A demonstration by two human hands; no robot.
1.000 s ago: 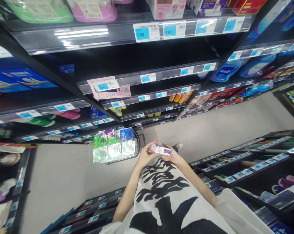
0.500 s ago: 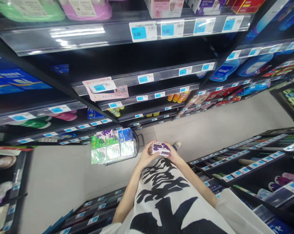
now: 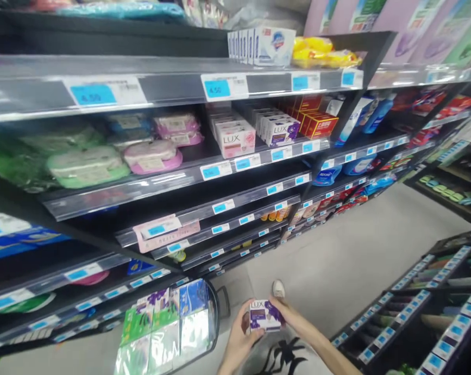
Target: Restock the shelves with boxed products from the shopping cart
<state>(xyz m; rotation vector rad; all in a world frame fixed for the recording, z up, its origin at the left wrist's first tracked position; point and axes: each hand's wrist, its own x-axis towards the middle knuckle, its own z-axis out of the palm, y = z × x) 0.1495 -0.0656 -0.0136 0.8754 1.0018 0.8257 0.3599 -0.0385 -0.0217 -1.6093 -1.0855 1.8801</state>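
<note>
I hold a small white and purple LUX soap box low in front of my body with both hands. My left hand grips its left side, fingers curled round it. My right hand grips its right side. On the shelf above stand more LUX boxes: pink ones and purple ones, with red boxes beside them.
A black basket on the floor at my left holds packs of tissues. Black shelves with blue price tags line the left side. A lower shelf unit stands on my right. Grey floor runs between them.
The view has tilted up, so the upper shelves with soap boxes now show. The soap box has turned from edge-on to face-up in my hands.
</note>
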